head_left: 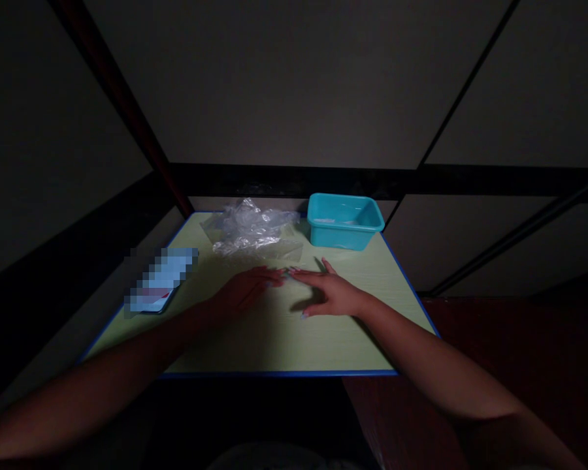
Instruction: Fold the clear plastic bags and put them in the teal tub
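Observation:
My left hand (pixel 249 287) reaches over the middle of the small table (pixel 294 349), palm down, with its fingers stretched towards the right. Opposite it, my right hand (pixel 337 293) has its thumb and fingers spread apart. The fingertips of both hands meet, or nearly meet, low over the tabletop. No object shows in either hand, though anything tiny right at the fingertips is too small to make out. Just beyond the hands lies crumpled clear plastic wrapping (pixel 255 228). A turquoise plastic tub (pixel 337 236) stands past my right hand, with something pale and unclear inside.
A phone-like device (pixel 169 277) with a lit, pixelated screen lies at the table's left edge. The yellowish tabletop has a blue rim. Behind it rises a pale panelled wall (pixel 294 85) with dark strips. Dark red floor (pixel 494 333) shows at right. The light is dim.

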Demonstrator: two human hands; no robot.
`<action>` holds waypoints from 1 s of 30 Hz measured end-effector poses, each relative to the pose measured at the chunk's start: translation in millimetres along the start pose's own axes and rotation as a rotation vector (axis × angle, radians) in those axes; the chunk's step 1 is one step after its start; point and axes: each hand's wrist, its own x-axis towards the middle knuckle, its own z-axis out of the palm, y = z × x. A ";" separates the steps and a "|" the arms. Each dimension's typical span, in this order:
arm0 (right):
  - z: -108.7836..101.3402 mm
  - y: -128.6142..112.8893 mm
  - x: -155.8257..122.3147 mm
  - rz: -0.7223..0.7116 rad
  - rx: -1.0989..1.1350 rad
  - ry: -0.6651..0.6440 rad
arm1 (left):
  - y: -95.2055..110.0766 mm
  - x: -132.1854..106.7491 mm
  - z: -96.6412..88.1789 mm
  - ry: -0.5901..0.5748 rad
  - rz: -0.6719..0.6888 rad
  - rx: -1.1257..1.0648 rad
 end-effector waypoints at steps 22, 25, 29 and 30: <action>7.4 22.7 8.3 0.240 0.782 0.385 | 29.8 -6.4 -8.9 0.398 -1.007 -1.006; 3.9 17.9 5.4 0.214 0.496 0.490 | 27.7 -13.3 -5.3 0.417 -1.085 -0.998; -0.9 -3.0 -1.4 -0.019 0.019 0.438 | 28.5 -17.7 -3.5 0.395 -1.114 -0.975; -0.2 -9.4 -2.7 -0.072 -0.042 0.361 | 28.6 -18.4 -3.6 0.389 -1.115 -0.968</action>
